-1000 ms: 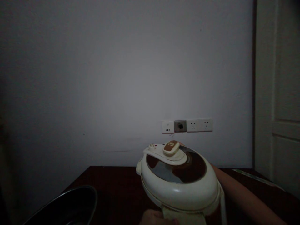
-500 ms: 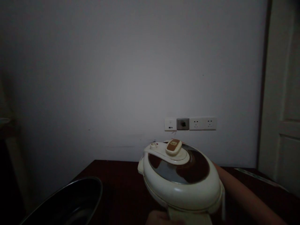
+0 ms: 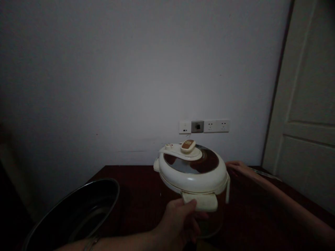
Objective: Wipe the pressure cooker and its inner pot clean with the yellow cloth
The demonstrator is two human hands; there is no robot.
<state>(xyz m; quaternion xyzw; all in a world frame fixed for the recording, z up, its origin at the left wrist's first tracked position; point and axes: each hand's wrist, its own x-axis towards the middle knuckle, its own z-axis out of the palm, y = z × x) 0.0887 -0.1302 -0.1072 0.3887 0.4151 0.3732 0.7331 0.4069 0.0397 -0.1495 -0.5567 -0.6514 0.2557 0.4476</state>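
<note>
A cream electric pressure cooker (image 3: 191, 181) with a brown, glossy lid top stands upright over the dark red table, a brown knob (image 3: 187, 145) on its lid. My left hand (image 3: 178, 219) is closed on the cooker's near side handle (image 3: 201, 202), thumb at its upper edge and fingers curled beneath. At the cooker's far right side, my right hand (image 3: 235, 168) reaches around with its fingers against the body; the fingertips are partly hidden behind the cooker. Darkness blurs the cooker's lower part.
A large dark pot or basin (image 3: 86, 209) sits at the left, its rim close to my left forearm. Behind the table (image 3: 136, 170) rises a pale wall with sockets (image 3: 216, 126). A flat strip (image 3: 264, 173) lies at the right, near a door (image 3: 309, 104).
The cooker now appears farther off and more level, with its near handle and body showing. My left hand and wrist have come into fuller view, and my right hand shows beside it.
</note>
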